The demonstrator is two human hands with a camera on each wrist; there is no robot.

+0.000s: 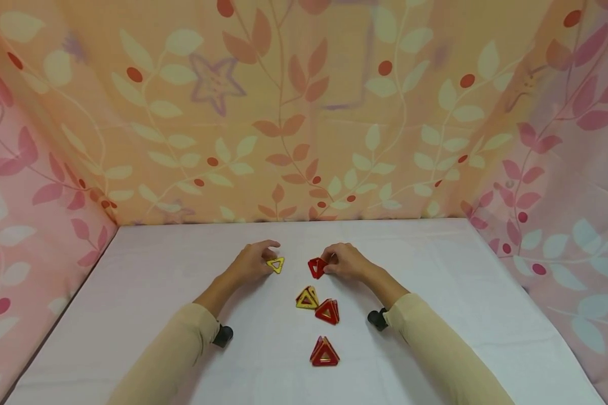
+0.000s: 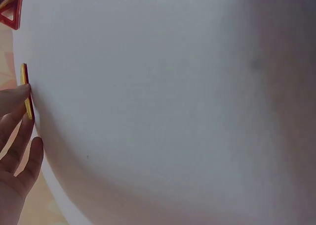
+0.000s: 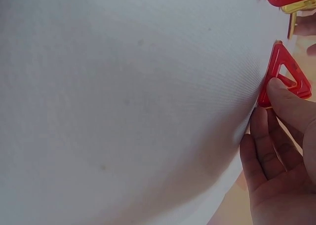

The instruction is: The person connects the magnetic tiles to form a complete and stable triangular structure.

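Note:
My left hand [image 1: 255, 262] pinches a yellow triangular tile with a hollow centre [image 1: 276, 260] near the middle of the white table. In the left wrist view that yellow tile [image 2: 25, 76] shows nearly edge-on, gripped between thumb and fingers. Across a gap to the right, my right hand [image 1: 345, 261] holds a red hollow triangular tile [image 1: 312, 264]. The right wrist view has the thumb pressed on one corner of this red tile [image 3: 271, 62]. Nearer me stand a yellow-fronted pyramid of tiles [image 1: 307, 305] and a red-fronted pyramid [image 1: 327, 319], side by side.
Another red pyramid [image 1: 325, 362] stands closer to the front of the white table [image 1: 147, 315]. Flower-patterned cloth [image 1: 294, 140] hangs behind the table and along both sides. A small black wrist camera [image 1: 223, 336] sits at the left sleeve, with another [image 1: 377, 320] at the right.

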